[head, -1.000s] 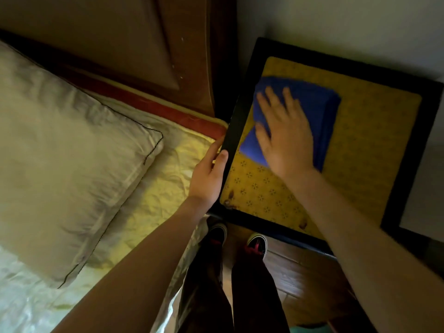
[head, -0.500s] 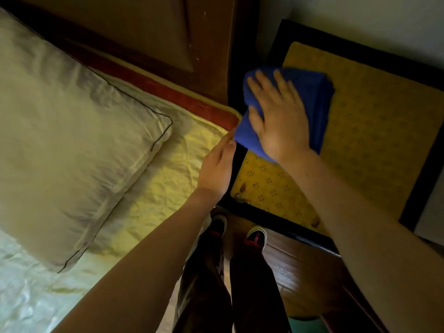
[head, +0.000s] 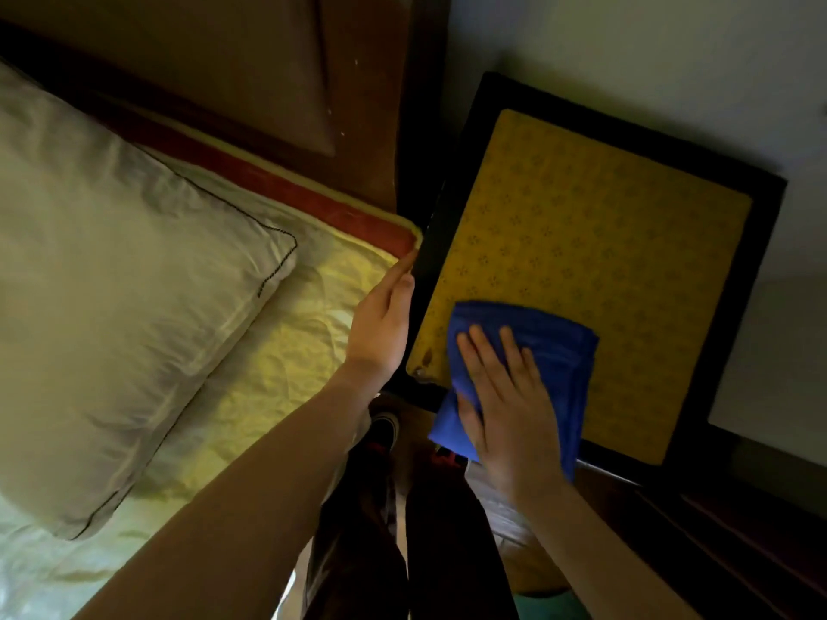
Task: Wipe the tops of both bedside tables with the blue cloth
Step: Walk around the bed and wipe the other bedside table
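The bedside table [head: 595,243] has a yellow patterned top inside a dark frame and stands against the wall right of the bed. A folded blue cloth [head: 555,346] lies on its near left corner and hangs partly over the front edge. My right hand [head: 505,396] presses flat on the cloth, fingers spread. My left hand [head: 380,324] rests against the table's left edge, fingers extended and holding nothing.
A bed with a yellow sheet [head: 277,364] and a pale pillow [head: 116,270] fills the left. A brown wooden headboard [head: 250,82] stands behind it. My legs and shoes [head: 385,427] are on the wooden floor below the table. A pale wall [head: 626,47] lies behind.
My right hand has drawn the blue cloth from the far left corner of the table top down to the near left corner. My left hand has stayed at the table's left edge.
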The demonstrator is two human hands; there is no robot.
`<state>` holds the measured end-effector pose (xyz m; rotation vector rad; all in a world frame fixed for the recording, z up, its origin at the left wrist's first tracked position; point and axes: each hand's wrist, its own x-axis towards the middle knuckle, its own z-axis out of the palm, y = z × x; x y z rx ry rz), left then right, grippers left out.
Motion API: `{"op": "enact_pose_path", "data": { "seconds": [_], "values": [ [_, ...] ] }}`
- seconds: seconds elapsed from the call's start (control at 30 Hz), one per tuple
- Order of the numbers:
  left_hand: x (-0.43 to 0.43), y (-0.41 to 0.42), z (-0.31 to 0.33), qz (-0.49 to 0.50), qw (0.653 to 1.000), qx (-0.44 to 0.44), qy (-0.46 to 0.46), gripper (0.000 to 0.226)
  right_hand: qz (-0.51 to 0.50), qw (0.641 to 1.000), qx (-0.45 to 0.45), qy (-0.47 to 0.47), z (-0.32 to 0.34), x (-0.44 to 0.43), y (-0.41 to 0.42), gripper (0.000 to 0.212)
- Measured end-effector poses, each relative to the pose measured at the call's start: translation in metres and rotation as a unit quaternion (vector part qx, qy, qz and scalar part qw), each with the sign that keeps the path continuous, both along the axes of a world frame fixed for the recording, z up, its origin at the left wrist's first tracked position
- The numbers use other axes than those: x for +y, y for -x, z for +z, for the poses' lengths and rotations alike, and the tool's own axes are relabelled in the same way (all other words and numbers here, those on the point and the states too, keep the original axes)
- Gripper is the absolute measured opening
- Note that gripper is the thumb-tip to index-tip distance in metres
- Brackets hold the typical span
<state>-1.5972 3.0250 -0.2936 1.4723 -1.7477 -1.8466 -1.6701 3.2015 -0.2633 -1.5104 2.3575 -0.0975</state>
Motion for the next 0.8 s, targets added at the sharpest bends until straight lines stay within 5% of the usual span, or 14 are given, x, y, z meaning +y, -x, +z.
{"op": "enact_pose_path", "data": {
  "seconds": [0.4, 0.8],
  "values": [
    [0.0, -0.001, -0.001, -0.002, 1.0, -0.013, -0.012, 0.048, -0.168, 0.979, 0.005, 0.119, -0.015, -0.148, 0.194, 0.055],
    [0.004, 0.004, 0.011, -0.002, 0.999, -0.037, 0.009, 0.036, -0.046, 0.998, -0.023, 0.03, -0.005, 0.024, 0.024, 0.055]
  ]
}}
